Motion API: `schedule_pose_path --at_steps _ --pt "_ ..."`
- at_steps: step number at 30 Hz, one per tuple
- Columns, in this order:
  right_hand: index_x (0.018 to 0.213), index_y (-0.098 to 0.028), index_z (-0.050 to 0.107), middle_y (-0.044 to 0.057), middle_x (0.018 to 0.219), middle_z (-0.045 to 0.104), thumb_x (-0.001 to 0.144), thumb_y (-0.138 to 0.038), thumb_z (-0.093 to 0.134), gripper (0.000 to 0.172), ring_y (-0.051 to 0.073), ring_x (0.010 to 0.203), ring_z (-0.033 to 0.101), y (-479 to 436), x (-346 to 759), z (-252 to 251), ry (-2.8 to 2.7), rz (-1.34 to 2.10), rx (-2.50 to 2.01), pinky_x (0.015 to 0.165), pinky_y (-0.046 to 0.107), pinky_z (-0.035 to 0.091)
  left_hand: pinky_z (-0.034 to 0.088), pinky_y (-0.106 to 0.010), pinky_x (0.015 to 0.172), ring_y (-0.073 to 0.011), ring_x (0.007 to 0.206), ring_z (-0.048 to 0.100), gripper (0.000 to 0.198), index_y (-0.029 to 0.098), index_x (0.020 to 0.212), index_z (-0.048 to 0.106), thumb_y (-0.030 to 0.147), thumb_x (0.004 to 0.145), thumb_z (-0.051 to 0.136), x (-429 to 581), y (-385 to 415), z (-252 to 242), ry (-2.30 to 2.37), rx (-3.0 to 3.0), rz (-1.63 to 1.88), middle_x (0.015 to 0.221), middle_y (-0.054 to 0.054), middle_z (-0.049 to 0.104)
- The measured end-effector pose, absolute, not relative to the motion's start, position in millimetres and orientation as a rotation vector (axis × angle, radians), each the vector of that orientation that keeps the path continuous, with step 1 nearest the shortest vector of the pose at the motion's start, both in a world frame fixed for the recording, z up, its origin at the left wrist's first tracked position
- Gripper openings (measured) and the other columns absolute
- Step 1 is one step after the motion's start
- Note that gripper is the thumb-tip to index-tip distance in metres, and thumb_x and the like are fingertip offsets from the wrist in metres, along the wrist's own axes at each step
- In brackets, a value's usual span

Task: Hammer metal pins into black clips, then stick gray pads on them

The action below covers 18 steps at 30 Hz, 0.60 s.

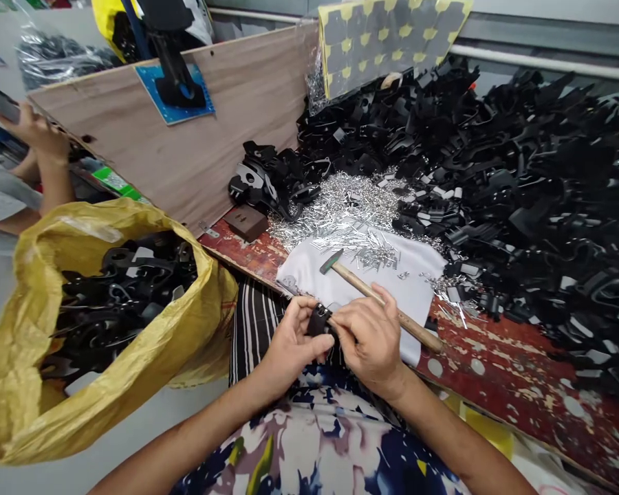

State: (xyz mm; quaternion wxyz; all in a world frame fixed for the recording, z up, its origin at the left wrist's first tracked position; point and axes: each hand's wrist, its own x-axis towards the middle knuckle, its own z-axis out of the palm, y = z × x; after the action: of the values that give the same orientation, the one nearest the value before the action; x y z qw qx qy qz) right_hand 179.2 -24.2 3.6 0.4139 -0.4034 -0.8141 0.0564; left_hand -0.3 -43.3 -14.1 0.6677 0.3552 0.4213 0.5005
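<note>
While both hands (330, 337) grip black clip (318, 320), hammer (382, 299) lies just beyond, near bench edge.

Small black part (318, 320) between both hands

Head view, looking down, close over workbench (495, 371)
</note>
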Motion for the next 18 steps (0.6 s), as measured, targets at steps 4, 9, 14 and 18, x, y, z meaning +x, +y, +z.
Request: schedule_pose_path --at_steps 4,9,14,18 --pt "0.115 -0.017 0.063 0.009 0.101 0.072 0.101 -0.022 0.054 0.018 0.022 0.092 0.065 -10.4 209.3 -6.0 -2.318 0.107 -1.178 0.088 0.039 0.048 0.051 -0.022 0.069 -0.0167 0.089 0.063 0.032 0.022 0.124 0.064 0.037 0.095 0.065 -32.4 -44.8 -7.7 1.311 1.23 0.997 0.101 -0.004 0.069" --pt "0.09 -0.017 0.061 0.011 0.09 0.068 0.095 -0.031 0.064 0.015 0.026 0.083 0.064 13.9 247.7 -15.8 -2.421 -0.163 -1.802 0.067 0.033 0.044 0.035 -0.022 0.043 -0.0114 0.049 0.046 0.047 0.019 0.124 0.063 0.055 0.098 0.049 -33.6 -21.9 -15.0 1.409 1.122 0.913 0.075 0.002 0.06" --pt "0.119 -0.019 0.063 0.0 0.064 0.063 0.099 -0.028 0.054 0.024 0.019 0.053 0.057 -3.2 260.4 -4.3 -2.404 -0.035 -1.829 0.05 0.029 0.033 0.037 -0.026 0.051 -0.0137 0.051 0.05 0.043 0.018 0.101 0.07 0.052 0.1 0.044 -2.5 0.2 -42.7 1.456 1.315 0.952 0.064 0.004 0.054" --pt "0.153 -0.03 0.048 0.004 0.093 0.073 0.104 -0.023 0.049 0.05 0.017 0.065 0.064 -29.4 270.5 13.1 -2.288 0.041 -1.427 0.061 0.029 0.047 0.039 -0.027 0.064 -0.0162 0.062 0.055 0.045 0.019 0.081 0.066 0.045 0.104 0.038 1.5 1.3 -49.6 1.539 1.51 0.982 0.06 0.003 0.052"
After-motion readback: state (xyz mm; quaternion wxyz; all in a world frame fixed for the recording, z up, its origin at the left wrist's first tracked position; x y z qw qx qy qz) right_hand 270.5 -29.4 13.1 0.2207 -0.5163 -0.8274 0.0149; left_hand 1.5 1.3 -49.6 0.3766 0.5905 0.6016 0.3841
